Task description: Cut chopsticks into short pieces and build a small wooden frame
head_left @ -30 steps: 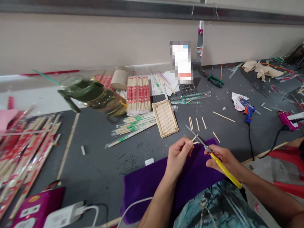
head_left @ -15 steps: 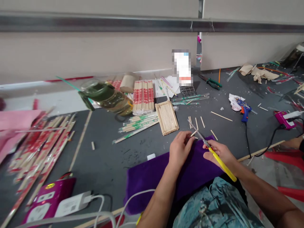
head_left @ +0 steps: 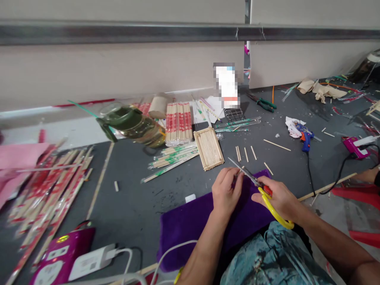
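Observation:
My right hand (head_left: 280,198) is closed on a pair of scissors (head_left: 251,176) with yellow and red handles, their blades pointing up and left. Close to the blades, my left hand (head_left: 226,188) pinches a short wooden stick, mostly hidden by the fingers. Both hands are above a purple cloth (head_left: 190,221) at the table's near edge. Several cut stick pieces (head_left: 246,154) lie just beyond the hands. To their left rests a small rectangular panel (head_left: 208,148) of sticks laid side by side, with a raised rim.
Wrapped chopsticks (head_left: 56,186) spread across the left, near a magenta power strip (head_left: 67,249) with a white charger. A green-lidded jug (head_left: 133,122) stands behind. A phone (head_left: 227,85), pliers (head_left: 263,103) and a blue glue gun (head_left: 305,138) with its cord lie further off.
The scissors have turned slightly in my right hand, their yellow handle loop showing wider, and the blades have shifted left. My left fingers have drawn closer around the stick.

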`<state>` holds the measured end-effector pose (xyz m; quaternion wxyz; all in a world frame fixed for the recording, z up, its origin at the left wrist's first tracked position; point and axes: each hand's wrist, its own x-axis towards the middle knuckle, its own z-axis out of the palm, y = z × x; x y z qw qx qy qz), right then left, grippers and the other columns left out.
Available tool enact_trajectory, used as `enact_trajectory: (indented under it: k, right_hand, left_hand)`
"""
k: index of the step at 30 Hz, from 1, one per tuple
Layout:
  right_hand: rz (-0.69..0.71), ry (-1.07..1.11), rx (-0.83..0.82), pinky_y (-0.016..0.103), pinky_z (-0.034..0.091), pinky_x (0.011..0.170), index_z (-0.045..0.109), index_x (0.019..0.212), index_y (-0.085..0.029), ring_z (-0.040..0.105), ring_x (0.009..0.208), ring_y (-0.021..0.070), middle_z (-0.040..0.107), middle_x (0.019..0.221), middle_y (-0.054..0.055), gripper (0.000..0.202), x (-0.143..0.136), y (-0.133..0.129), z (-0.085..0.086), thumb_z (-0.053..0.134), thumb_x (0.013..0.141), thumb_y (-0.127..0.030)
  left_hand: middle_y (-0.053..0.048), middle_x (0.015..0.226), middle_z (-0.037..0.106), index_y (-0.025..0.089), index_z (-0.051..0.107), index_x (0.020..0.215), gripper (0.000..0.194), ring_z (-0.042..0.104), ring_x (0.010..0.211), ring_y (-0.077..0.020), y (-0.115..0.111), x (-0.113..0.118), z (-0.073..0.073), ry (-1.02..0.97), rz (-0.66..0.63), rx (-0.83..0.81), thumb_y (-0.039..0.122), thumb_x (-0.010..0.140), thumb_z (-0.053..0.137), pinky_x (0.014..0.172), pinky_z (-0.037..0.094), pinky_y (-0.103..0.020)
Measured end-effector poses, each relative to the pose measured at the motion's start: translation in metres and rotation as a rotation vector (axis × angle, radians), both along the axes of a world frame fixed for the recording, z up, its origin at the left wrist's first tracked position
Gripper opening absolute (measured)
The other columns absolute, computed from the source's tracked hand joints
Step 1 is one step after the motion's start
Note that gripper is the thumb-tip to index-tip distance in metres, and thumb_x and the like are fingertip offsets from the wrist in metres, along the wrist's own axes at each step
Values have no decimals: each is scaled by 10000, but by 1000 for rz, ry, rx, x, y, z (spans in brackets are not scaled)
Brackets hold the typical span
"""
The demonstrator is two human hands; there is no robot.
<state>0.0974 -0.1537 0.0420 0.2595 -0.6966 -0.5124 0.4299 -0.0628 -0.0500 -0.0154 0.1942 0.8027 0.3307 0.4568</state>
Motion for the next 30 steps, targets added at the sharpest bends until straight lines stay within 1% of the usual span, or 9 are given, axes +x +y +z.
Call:
enact_trajectory:
  k: [3,8,11,14,17,20,24,27,30]
  right_hand:
    - [21,-34,-30,256,328,671,616,1058,-222,429,682,136,531,742,-51,279,-1,1,2,643,886,-440]
    - [59,-55,-111,269,332,698,595,1079,-231,473,725,149,555,826,-33,287,-1,1,7,651,878,-428]
    - [71,-16,-130,269,342,714,583,1128,-223,480,737,144,556,845,-33,324,2,1,13,653,882,-422]
    - [96,42,-153,258,329,674,586,1135,-206,446,696,131,520,790,-49,359,6,2,16,669,876,-440]
    - [111,88,-157,246,305,630,601,1079,-204,402,670,117,481,756,-62,351,9,3,14,702,854,-454]
    - [96,106,-140,238,303,626,609,1036,-204,377,671,108,467,751,-68,301,12,3,9,718,838,-403]
    - [88,136,-144,234,294,603,618,995,-203,349,662,106,443,726,-72,262,13,4,5,729,815,-357]
    - [58,159,-146,231,280,585,601,923,-208,332,647,101,423,698,-79,212,12,5,3,723,815,-343]
    - [34,150,-142,229,282,583,588,885,-210,324,636,99,414,676,-84,195,10,6,2,717,811,-337]
  left_hand:
    - [-9,750,626,178,661,905,79,588,670,-120,0,-2,1,-19,-20,-42,129,949,617,615,453,-215]
    - [7,689,577,178,677,836,147,544,621,-112,-1,-5,5,-66,-73,-205,145,958,603,599,438,-214]
    - [6,699,605,177,701,852,147,569,639,-113,-3,-6,8,-101,-127,-303,156,959,603,613,445,-210]
    - [0,743,655,183,720,864,144,613,691,-122,-4,-8,12,-152,-171,-432,173,955,609,656,465,-212]
    - [9,719,645,189,708,795,176,606,674,-124,-5,-9,16,-209,-210,-585,215,947,622,638,460,-214]
    - [16,675,609,192,699,752,203,571,631,-121,-5,-10,18,-245,-228,-686,256,936,640,608,449,-217]
    - [14,659,602,198,710,742,206,558,617,-124,-4,-9,18,-244,-196,-734,278,924,658,595,445,-223]
    - [11,653,603,198,713,739,219,554,606,-126,-4,-7,17,-226,-184,-756,289,928,653,589,448,-227]
    - [10,654,621,196,721,773,201,566,603,-126,-4,-4,16,-201,-147,-707,279,937,640,588,455,-225]
